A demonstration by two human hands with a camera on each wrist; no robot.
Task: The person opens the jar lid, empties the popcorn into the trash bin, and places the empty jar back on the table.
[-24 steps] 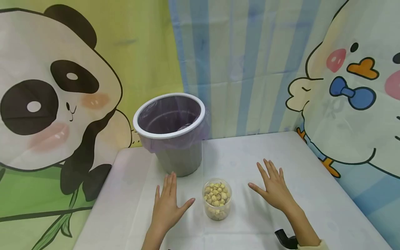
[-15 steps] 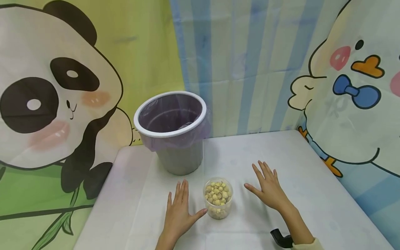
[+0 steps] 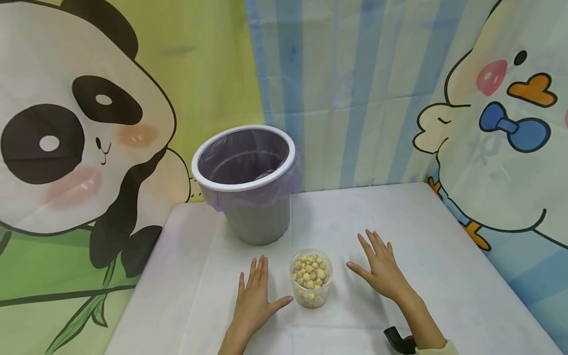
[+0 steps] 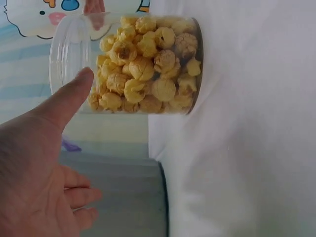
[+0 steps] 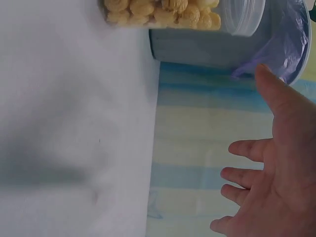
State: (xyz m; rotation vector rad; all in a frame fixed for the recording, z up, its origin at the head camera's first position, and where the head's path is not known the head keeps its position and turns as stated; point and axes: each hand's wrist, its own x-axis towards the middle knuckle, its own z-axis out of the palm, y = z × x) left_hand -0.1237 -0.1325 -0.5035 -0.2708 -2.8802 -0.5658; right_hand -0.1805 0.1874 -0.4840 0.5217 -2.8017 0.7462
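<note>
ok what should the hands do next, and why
Probably bring the right hand in toward the tub of popcorn: its fingers are open, with a visible gap to the tub, while the left hand, also open, looks closer on the other side.

The top edge of the right wrist view cut through the jar of popcorn (image 5: 232,15), and the head view's bottom edge cropped the bench (image 3: 186,315). There, a black curved object (image 3: 399,341) (too little showed to name it) ran out of sight behind the right forearm (image 3: 419,315), while the floor of the bin (image 3: 259,224) was hidden.
</note>
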